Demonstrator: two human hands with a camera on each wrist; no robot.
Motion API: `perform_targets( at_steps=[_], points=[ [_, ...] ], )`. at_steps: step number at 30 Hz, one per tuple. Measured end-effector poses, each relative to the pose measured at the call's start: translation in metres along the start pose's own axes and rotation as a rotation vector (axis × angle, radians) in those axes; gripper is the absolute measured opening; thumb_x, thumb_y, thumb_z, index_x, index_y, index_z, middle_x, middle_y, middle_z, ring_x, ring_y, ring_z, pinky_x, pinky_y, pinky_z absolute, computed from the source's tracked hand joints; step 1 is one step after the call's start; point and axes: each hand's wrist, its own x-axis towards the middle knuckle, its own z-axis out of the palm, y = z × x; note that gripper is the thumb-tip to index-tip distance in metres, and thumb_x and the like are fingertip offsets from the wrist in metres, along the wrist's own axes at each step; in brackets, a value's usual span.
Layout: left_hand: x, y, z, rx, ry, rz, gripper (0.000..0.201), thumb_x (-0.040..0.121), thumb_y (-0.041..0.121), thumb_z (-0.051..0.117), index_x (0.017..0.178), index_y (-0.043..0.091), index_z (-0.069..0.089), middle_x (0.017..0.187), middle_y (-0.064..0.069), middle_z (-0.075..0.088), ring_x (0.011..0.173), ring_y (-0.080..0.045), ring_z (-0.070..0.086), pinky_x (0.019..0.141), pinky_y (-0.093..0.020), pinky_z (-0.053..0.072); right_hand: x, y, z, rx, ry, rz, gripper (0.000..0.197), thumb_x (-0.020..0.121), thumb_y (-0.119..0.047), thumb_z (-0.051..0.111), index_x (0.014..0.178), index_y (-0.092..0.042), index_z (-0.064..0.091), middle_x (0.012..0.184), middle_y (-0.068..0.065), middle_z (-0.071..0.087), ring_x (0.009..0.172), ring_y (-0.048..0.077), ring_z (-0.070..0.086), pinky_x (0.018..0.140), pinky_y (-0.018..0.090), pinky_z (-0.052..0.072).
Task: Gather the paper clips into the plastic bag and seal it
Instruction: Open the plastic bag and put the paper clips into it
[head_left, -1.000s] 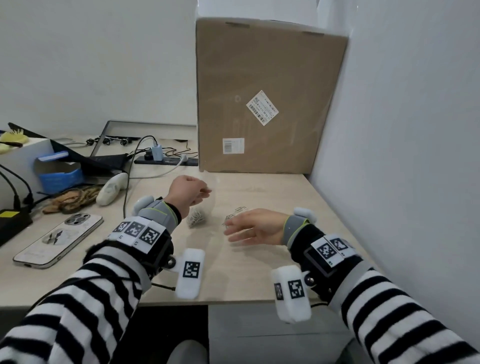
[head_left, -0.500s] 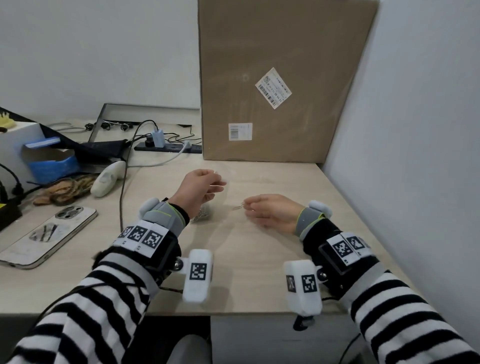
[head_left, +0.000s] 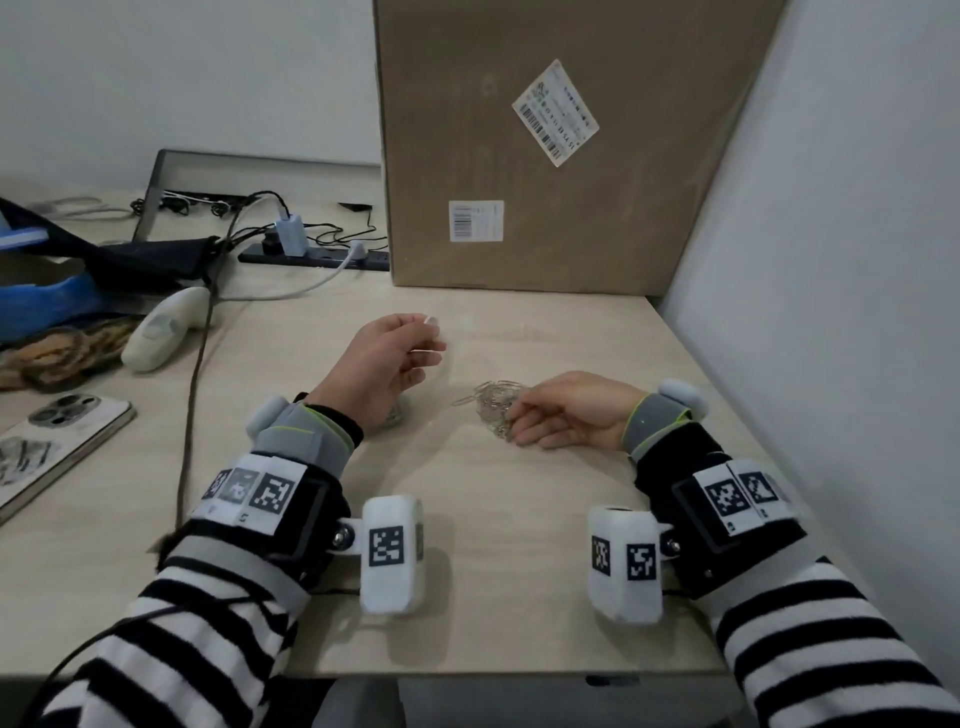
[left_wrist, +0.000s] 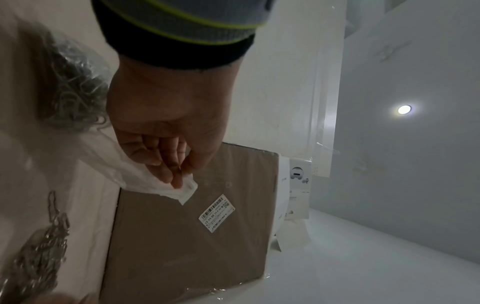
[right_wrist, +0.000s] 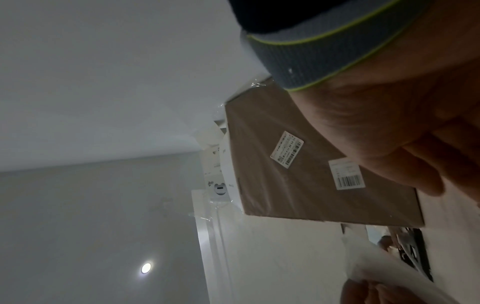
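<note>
Holding the clear plastic bag (left_wrist: 166, 185) up by 1 corner: left hand (head_left: 384, 358) has thumb and fingers (left_wrist: 168, 164) pinched on the bag's edge, raised above the light wood bench (head_left: 519, 571). Bag is near-invisible in the head view; the left wrist view shows it draping down at 9 o'clock from the hand, with a clump of silver wire paper clips (left_wrist: 70, 90) already inside.

Right hand (head_left: 566, 410) lies low on the bench at 3 o'clock from the left hand, fingers loosely curled with tips on a loose pile of silver paper clips (head_left: 496, 405). Looks like raking or pinching, but a firm grip isn't clear, so cannot tell if it is gripping any.

Progress, as a judgement:
- Partly done: 1 batch bagged.
- Left: the bench pile at the right hand, plus what may be a few clips by the left wrist, partly hidden.
- Seal not started; bag mouth looks open.

Background only: large brown cardboard box (head_left: 571, 156) at 12 o'clock, phone (head_left: 52, 447) at 9 o'clock.
</note>
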Motion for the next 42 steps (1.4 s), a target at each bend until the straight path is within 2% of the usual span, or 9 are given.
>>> perform_targets(
  at_steps=[8,11,14,17,25,29,33,38,42],
  points=[
    [0.006,-0.007,-0.002,0.017,-0.013,0.000,0.003,0.090,0.016,0.060,0.088,0.016,0.058,0.066,0.004,0.063,0.052,-0.004,0.058,0.048,-0.015,0.041,0.013,0.003,0.003,-0.125,0.277,-0.394,0.018,0.092,-0.024,0.055,0.078,-0.016,0.063,0.063,-0.006,0.066,0.054,0.003,0.060,0.041,0.017,0.032],
    [0.004,-0.008,0.000,0.035,-0.035,0.015,0.003,0.090,0.017,0.061,0.089,0.016,0.058,0.067,0.003,0.063,0.053,-0.005,0.057,0.048,-0.015,0.040,0.016,0.007,0.002,-0.231,0.350,-0.499,0.017,0.086,-0.028,0.064,0.101,-0.020,0.065,0.098,-0.002,0.066,0.091,0.008,0.059,0.070,0.018,0.049],
    [0.003,-0.007,0.004,0.060,-0.048,0.023,0.004,0.090,0.017,0.061,0.092,0.015,0.059,0.065,0.004,0.063,0.053,-0.005,0.056,0.048,-0.016,0.039,0.021,0.013,-0.003,-0.540,0.270,-0.402,0.055,0.078,-0.044,0.068,0.130,-0.034,0.049,0.137,-0.009,0.046,0.129,0.008,0.039,0.105,0.025,0.033],
    [0.003,-0.008,0.006,0.095,-0.066,0.027,0.005,0.089,0.018,0.062,0.092,0.015,0.059,0.063,0.006,0.064,0.053,-0.005,0.056,0.049,-0.017,0.039,0.023,0.017,-0.002,-0.806,0.246,-0.339,0.079,0.070,-0.059,0.067,0.139,-0.042,0.033,0.149,-0.007,0.035,0.139,0.019,0.026,0.114,0.042,0.025],
    [-0.001,-0.010,0.010,0.165,-0.147,0.025,0.010,0.090,0.023,0.062,0.095,0.014,0.061,0.072,0.004,0.062,0.055,-0.003,0.053,0.053,-0.016,0.037,0.021,0.014,0.025,-0.913,0.271,-0.434,0.041,0.083,-0.034,0.064,0.123,-0.027,0.055,0.122,0.005,0.048,0.118,0.027,0.043,0.102,0.033,0.034],
    [-0.003,-0.010,0.010,0.185,-0.149,0.031,0.012,0.090,0.023,0.062,0.097,0.013,0.062,0.074,0.003,0.062,0.056,-0.003,0.054,0.054,-0.017,0.039,0.017,0.013,0.031,-0.869,0.315,-0.433,0.026,0.085,-0.025,0.062,0.110,-0.018,0.059,0.102,-0.001,0.043,0.103,0.023,0.051,0.089,0.032,0.041],
    [-0.004,-0.012,0.012,0.218,-0.128,0.043,0.017,0.090,0.023,0.062,0.101,0.011,0.062,0.073,0.003,0.063,0.054,-0.002,0.055,0.056,-0.018,0.039,0.017,0.013,0.030,-0.864,0.383,-0.463,0.018,0.085,-0.017,0.061,0.103,-0.014,0.061,0.097,-0.001,0.048,0.097,0.021,0.051,0.073,0.024,0.032],
    [-0.003,-0.013,0.013,0.262,-0.104,0.060,0.019,0.089,0.021,0.064,0.103,0.009,0.063,0.070,0.003,0.064,0.053,-0.002,0.055,0.055,-0.018,0.039,0.018,0.014,0.025,-0.624,0.532,-0.502,0.009,0.078,-0.014,0.069,0.087,-0.013,0.072,0.078,-0.004,0.062,0.073,0.010,0.054,0.058,0.004,0.034],
    [-0.004,-0.013,0.015,0.295,-0.108,0.059,0.019,0.088,0.019,0.064,0.104,0.008,0.064,0.066,0.004,0.065,0.052,-0.003,0.056,0.055,-0.018,0.040,0.019,0.014,0.022,-0.239,0.677,-0.483,0.004,0.076,-0.011,0.071,0.077,-0.015,0.073,0.064,-0.007,0.063,0.055,0.005,0.057,0.053,0.008,0.044]
  ],
)
